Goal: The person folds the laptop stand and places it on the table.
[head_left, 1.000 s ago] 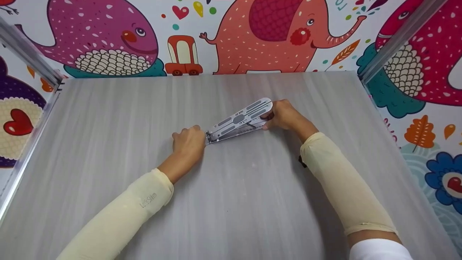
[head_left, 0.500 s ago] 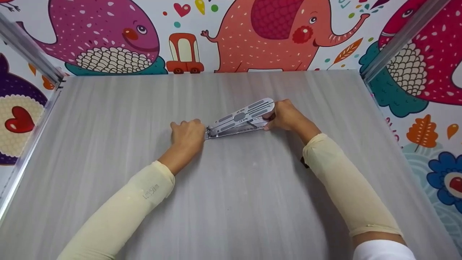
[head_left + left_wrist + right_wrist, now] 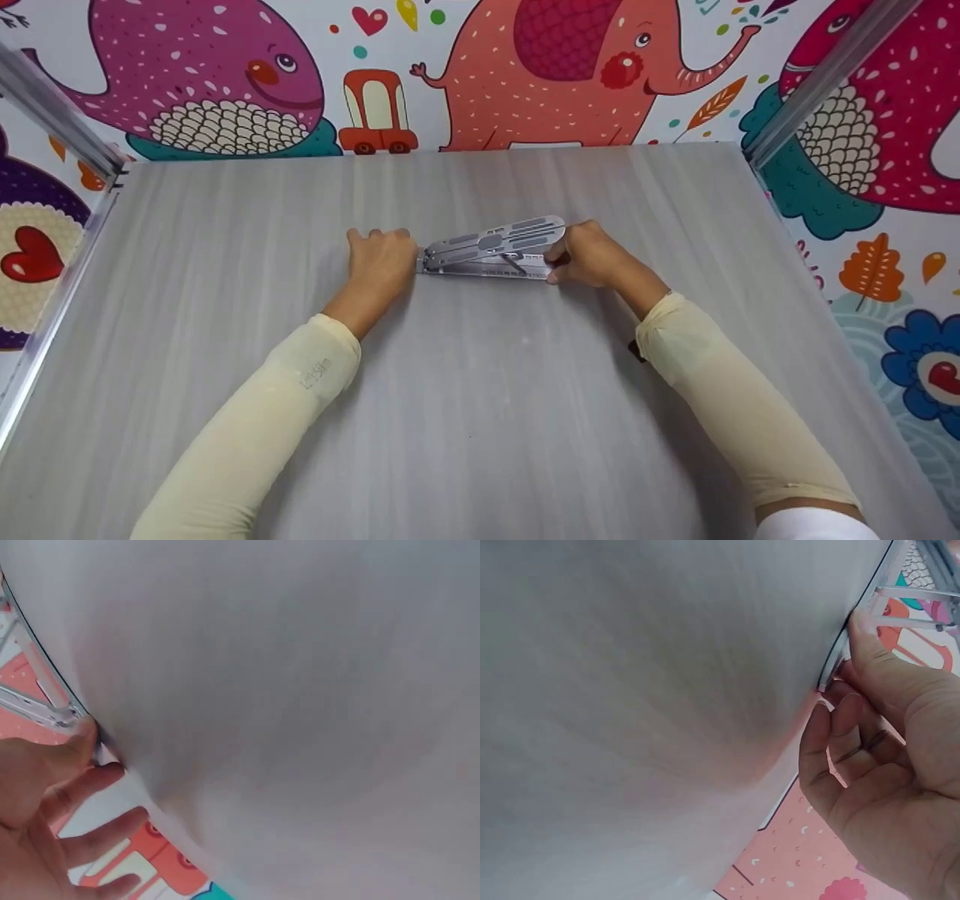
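Observation:
A grey folding stand (image 3: 489, 242) lies across the middle of the table, its slotted upper plate raised at an angle from a base marked with notches. A thin strut (image 3: 514, 262) shows between the plate and the base. My left hand (image 3: 381, 262) pinches the hinge end between thumb and index finger; in the left wrist view the other fingers spread loosely. At the opposite end my right hand (image 3: 596, 255) pinches the base's free end, thumb on the near side. The right wrist view shows its remaining fingers bent below the base's edge.
The pale wood-grain table (image 3: 480, 412) runs back to a wall (image 3: 480, 112) printed with cartoon animals. Metal posts (image 3: 64, 109) rise at both back corners, and a metal rail (image 3: 49, 330) follows the left edge.
The stand has turned to lie nearly straight across. Its hinge end has moved away from me with the left hand, while the right hand has come slightly nearer.

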The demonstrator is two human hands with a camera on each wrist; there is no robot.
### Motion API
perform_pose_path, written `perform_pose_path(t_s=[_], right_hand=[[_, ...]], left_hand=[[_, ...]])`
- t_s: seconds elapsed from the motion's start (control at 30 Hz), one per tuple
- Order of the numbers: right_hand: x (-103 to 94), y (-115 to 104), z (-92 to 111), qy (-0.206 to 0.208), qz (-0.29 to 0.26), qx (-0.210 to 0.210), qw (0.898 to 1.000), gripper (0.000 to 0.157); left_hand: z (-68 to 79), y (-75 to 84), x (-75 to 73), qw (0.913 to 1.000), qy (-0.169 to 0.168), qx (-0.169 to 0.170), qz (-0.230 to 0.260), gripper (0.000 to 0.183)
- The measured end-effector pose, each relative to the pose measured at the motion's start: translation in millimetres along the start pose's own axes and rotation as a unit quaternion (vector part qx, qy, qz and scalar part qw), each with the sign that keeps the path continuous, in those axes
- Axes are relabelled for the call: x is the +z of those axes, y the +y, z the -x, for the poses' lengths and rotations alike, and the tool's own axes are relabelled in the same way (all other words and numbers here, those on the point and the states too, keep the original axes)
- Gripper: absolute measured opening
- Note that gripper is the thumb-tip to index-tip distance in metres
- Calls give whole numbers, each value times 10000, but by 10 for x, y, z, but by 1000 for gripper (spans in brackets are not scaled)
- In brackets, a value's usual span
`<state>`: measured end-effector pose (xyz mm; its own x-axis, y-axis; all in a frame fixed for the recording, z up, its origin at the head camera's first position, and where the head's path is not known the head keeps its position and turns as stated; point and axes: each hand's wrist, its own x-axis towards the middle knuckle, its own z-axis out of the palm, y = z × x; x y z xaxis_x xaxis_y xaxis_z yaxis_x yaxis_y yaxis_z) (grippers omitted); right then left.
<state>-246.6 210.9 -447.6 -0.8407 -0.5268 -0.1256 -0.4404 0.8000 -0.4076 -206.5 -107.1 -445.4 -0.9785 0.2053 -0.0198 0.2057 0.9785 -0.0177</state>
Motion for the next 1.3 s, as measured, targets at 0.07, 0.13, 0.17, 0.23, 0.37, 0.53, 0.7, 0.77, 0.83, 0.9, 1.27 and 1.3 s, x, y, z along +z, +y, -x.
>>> perform_pose_path(t_s=[0.07, 0.13, 0.17, 0.23, 0.37, 0.53, 0.7, 0.77, 0.83, 0.9, 1.27, 1.3], right_hand=[[12, -35, 12, 77, 136, -275, 9995, 22], [32, -75, 16, 129, 238, -513, 9983, 13], [41, -99, 18, 141, 243, -563, 9980, 13], [59, -138, 24, 179, 236, -588, 9978, 15], [90, -213, 59, 231, 155, -429, 9987, 16], [139, -298, 121, 264, 140, -336, 9990, 17], [174, -334, 160, 352, 177, -359, 9986, 21], [177, -334, 169, 368, 213, -366, 9984, 23], [176, -325, 180, 377, 251, -354, 9983, 24], [172, -314, 192, 361, 254, -316, 9985, 26], [209, -255, 282, 629, -216, -91, 9977, 22], [216, -251, 289, 642, -260, -74, 9976, 22]], left_hand=[[-56, -51, 33, 9996, 114, 163, -179, 17], [-105, -107, 55, 9987, 212, 303, -359, 18], [-132, -135, 64, 9980, 233, 363, -452, 18], [-176, -181, 58, 9971, 248, 466, -550, 19], [-246, -243, 20, 9956, 295, 615, -635, 20], [-297, -275, 4, 9948, 312, 744, -619, 22], [-321, -273, 17, 9942, 358, 809, -610, 27], [-327, -266, 19, 9940, 408, 811, -607, 30], [-332, -259, 23, 9941, 443, 803, -577, 33], [-340, -248, 27, 9941, 488, 800, -542, 37], [-309, -184, 59, 9966, 298, 672, -360, 36], [-298, -172, 59, 9975, 283, 592, -270, 37]])
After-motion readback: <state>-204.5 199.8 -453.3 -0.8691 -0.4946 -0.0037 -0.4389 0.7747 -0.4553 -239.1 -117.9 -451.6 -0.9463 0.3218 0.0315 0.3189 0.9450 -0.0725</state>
